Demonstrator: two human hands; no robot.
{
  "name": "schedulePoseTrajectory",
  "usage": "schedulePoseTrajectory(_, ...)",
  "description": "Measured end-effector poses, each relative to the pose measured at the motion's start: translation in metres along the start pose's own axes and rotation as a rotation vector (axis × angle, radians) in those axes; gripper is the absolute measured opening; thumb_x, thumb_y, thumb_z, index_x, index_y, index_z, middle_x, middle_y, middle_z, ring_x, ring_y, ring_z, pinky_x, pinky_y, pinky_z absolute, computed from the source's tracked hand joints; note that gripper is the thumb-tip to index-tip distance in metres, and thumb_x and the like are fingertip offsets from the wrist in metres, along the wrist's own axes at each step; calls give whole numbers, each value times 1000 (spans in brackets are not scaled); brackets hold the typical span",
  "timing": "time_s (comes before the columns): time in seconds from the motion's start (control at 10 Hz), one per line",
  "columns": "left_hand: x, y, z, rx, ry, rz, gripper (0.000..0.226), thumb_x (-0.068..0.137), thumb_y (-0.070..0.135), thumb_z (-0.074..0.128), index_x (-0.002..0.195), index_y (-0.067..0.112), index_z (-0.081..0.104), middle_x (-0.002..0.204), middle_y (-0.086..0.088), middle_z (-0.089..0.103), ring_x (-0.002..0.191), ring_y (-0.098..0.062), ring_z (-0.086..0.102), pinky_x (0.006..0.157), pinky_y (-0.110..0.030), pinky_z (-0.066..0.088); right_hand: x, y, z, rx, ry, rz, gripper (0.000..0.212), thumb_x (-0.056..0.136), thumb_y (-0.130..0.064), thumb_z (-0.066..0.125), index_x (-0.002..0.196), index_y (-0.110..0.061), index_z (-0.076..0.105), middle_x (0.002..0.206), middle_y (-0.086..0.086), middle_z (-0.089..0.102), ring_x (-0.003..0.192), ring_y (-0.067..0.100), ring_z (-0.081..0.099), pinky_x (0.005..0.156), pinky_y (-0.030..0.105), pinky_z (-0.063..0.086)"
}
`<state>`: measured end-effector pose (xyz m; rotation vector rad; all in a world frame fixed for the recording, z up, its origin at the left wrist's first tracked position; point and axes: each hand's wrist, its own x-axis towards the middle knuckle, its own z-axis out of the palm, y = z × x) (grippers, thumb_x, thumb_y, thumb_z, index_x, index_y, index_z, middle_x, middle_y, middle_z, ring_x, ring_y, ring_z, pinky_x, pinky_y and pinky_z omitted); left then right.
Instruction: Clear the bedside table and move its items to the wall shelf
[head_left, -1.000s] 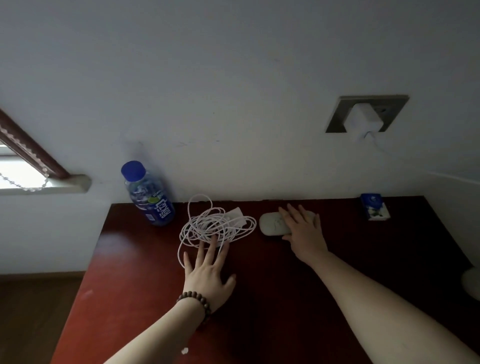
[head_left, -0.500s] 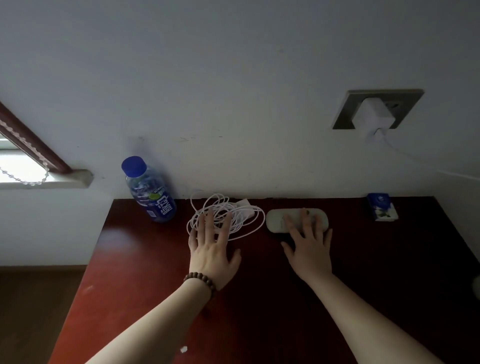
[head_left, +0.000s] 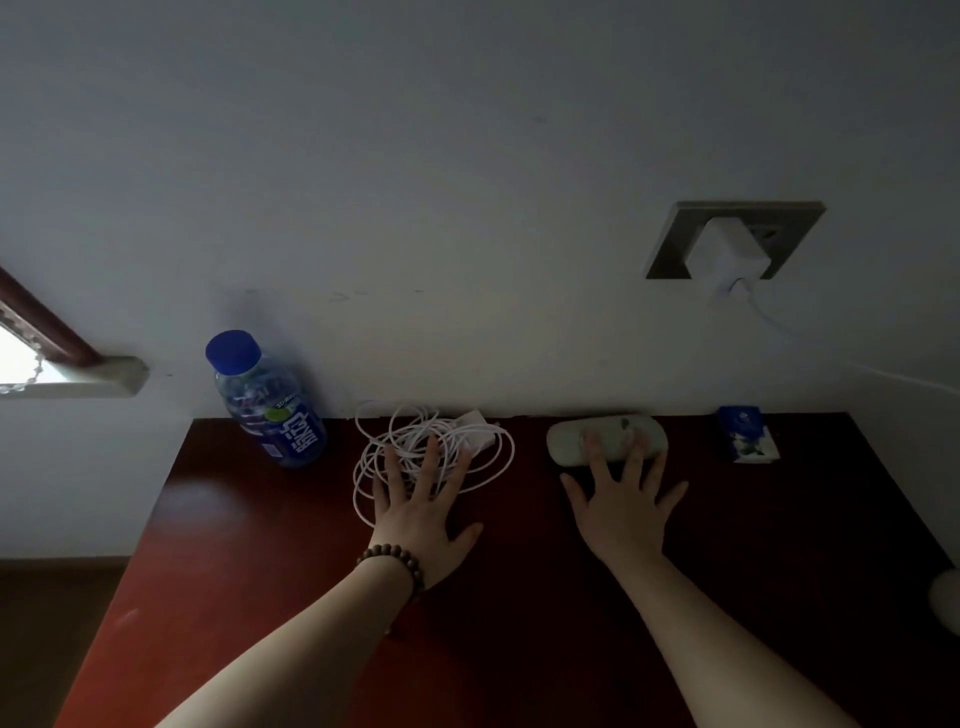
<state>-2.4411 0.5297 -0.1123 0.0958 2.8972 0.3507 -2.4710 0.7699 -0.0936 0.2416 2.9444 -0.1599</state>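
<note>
A dark red bedside table (head_left: 249, 587) stands against a pale wall. On it, from left to right, are a blue-capped water bottle (head_left: 267, 402), a tangled white cable with its charger block (head_left: 478, 439), a pale oval case (head_left: 569, 441) and a small blue-and-white packet (head_left: 745, 434). My left hand (head_left: 423, 506), with a bead bracelet at the wrist, lies with straight spread fingers on the cable. My right hand (head_left: 621, 501) has its fingers spread, their tips over the oval case's near edge. Neither hand grips anything.
A grey wall socket (head_left: 675, 249) with a white plug and a cord running right sits above the table. A window corner (head_left: 62, 371) shows at the left. A pale rounded object (head_left: 948, 597) sits at the table's right edge. Wooden floor lies at the lower left.
Both hands slid forward toward the wall: the left from short of the cable onto it, the right turned from the case's side to face it from the front.
</note>
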Motion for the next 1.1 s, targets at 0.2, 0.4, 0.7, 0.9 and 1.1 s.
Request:
schedulePoseTrajectory(0.2,-1,-1,-3,14,-47,-6,83,76,75,28,130,54,-31,141,13,-44,124,-36,-43,109,-57,-8,25,17,-19,20,142,-89,70,87,-69,32,146,-32,26,151,18,27,137,39,22,113,62,14)
schedulePoseTrajectory(0.4,-2,-1,-8,22,-89,-10,82,77,74,30,128,56,-32,142,11,-40,126,-36,-40,109,-58,-7,43,38,-20,-7,168,-163,59,92,-54,44,145,-32,29,151,18,26,136,38,24,113,57,19)
schedulePoseTrajectory(0.7,1,2,-18,46,-155,-39,81,78,73,32,122,60,-35,143,13,-37,131,-39,-34,107,-62,-5,40,24,-22,107,86,-77,64,94,-53,40,149,-29,19,158,16,10,144,35,5,117,53,10)
schedulePoseTrajectory(0.9,-8,7,-30,48,-84,-53,75,84,65,33,139,50,-16,155,1,-16,136,-37,-25,109,-61,-5,1,27,-42,227,69,-75,69,94,-54,38,150,-23,12,159,14,5,146,30,3,117,53,8)
schedulePoseTrajectory(1.1,-27,23,-45,-21,79,89,75,83,64,28,145,38,-6,157,-2,-4,139,-27,-21,111,-55,-6,-66,26,-61,319,251,16,61,95,-49,38,149,-33,13,160,8,1,147,25,-5,118,47,8)
